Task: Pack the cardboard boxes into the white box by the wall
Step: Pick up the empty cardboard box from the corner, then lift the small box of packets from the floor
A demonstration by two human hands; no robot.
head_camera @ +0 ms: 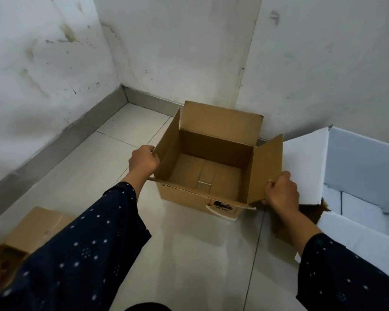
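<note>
An open brown cardboard box [208, 173] sits on the tiled floor in the middle, its flaps standing up and its inside empty. My left hand [144, 161] grips the box's left flap at its near edge. My right hand [282, 190] grips the right flap at its near corner. The large white box [355, 239] stands open at the right by the wall, its white flap [303, 169] leaning behind my right hand. Another cardboard box [27, 234] lies at the lower left, partly hidden by my left sleeve.
White stained walls meet in a corner behind the box, with a grey skirting strip [61, 135] along the floor. Glossy floor tiles [202, 254] stretch between me and the box. A brown cardboard patch [310, 214] shows under the white box's flap.
</note>
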